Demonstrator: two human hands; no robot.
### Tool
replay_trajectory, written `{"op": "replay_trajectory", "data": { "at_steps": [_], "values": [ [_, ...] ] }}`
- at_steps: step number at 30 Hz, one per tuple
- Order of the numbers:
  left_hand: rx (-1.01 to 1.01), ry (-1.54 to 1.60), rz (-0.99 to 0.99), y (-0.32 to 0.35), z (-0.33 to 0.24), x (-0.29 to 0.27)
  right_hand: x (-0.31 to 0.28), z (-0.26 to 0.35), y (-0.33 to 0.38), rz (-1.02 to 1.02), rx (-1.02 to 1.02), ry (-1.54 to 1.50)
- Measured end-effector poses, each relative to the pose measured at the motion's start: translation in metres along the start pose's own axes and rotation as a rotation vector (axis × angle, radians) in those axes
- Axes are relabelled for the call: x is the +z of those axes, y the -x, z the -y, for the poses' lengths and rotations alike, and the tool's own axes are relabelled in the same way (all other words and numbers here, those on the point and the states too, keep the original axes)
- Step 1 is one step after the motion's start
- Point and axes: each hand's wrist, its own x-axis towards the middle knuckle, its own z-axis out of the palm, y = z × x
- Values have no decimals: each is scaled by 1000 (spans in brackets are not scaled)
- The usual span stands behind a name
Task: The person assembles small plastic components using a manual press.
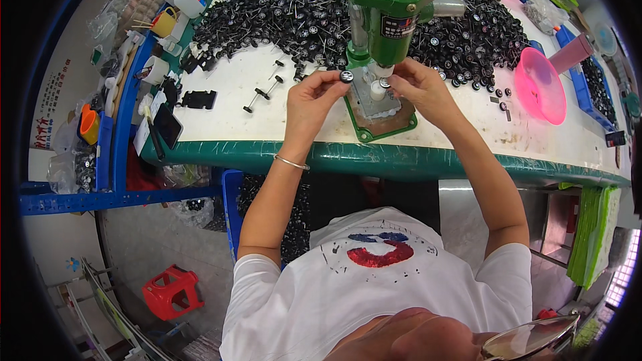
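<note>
My left hand [311,99] pinches a small black toy wheel [346,76] with a silver hub between thumb and fingertips, just left of the green press [394,10]. At the press's white post [378,91], my right hand [422,92] is closed on another small wheel [384,83] with a silver face. Whether an axle joins the two wheels cannot be made out. Below both hands lies the press's metal base plate [381,124] with a green rim. To the left on the white tabletop [221,117] rest loose axles with wheels [262,93].
A large heap of black wheels and axles [287,10] spreads behind and beside the press. Pink basins [540,87] stand at the right. A black flat part [199,99] and a phone-like dark slab [167,125] lie left. Below is a red stool [172,292].
</note>
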Motion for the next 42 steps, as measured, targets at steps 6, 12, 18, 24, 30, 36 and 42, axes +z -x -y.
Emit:
{"op": "replay_trajectory", "data": {
  "at_steps": [6,12,18,24,30,36,42],
  "values": [
    [44,17,101,-4,0,19,10,13,0,-68,-198,497],
    [89,-72,117,-2,-5,29,10,-9,-4,-89,-210,284],
    [97,52,114,-4,-1,43,-23,9,-4,-341,-29,-198],
    [92,108,122,-14,2,47,-86,70,-40,-425,-236,-259],
    [115,109,130,-16,5,43,-88,181,-99,-179,-420,-292],
    [161,101,157,-17,2,47,-91,247,-143,139,441,-979],
    [145,40,151,-15,0,44,-36,221,-101,-346,-465,-394]
  ]
}}
